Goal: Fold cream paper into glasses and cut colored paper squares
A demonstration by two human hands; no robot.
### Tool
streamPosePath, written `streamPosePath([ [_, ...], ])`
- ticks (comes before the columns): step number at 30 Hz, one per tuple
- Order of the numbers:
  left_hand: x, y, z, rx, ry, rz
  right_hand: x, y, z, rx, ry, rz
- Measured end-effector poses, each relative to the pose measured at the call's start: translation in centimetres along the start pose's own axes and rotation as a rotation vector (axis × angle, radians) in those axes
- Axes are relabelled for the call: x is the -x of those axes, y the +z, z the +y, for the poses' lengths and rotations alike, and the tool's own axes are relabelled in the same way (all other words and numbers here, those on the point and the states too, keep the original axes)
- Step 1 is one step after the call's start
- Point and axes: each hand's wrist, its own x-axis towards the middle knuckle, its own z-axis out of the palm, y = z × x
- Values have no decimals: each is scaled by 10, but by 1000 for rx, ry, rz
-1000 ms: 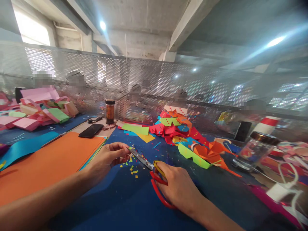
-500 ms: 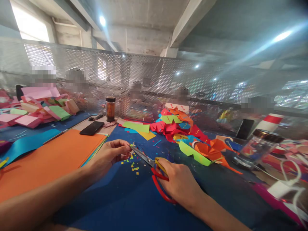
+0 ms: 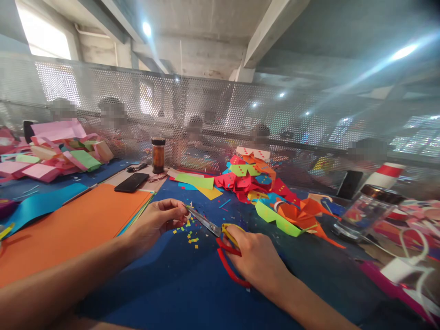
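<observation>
My right hand grips a pair of scissors by its red and yellow handles. The metal blades point up and left, with their tips at the fingertips of my left hand. Those fingers are pinched together; whatever lies between them is too small to make out. Beneath the blades, tiny yellow and green paper bits are scattered on the blue table. Just beyond lie a light green paper strip and a yellow paper piece.
Large orange paper sheets lie at left, a black phone on their far edge. A dark-lidded jar stands behind. Colourful cut paper is heaped ahead, near a clear bottle at right. Pink paper is piled far left.
The scissor handles have drawn slightly closer together, and the small light piece at the left fingertips shows less. Both hands stay nearly in place.
</observation>
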Motion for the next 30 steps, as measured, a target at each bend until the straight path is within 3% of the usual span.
streamPosePath([
  [10,1,2,2,31,-3,-39,-2,-5,-1,-36,60,-71],
  [21,-2,-2,-3,95,-64,-22,-4,-5,3,-60,74,19],
  [30,0,4,0,58,-71,3,-3,-5,2,-85,75,6],
])
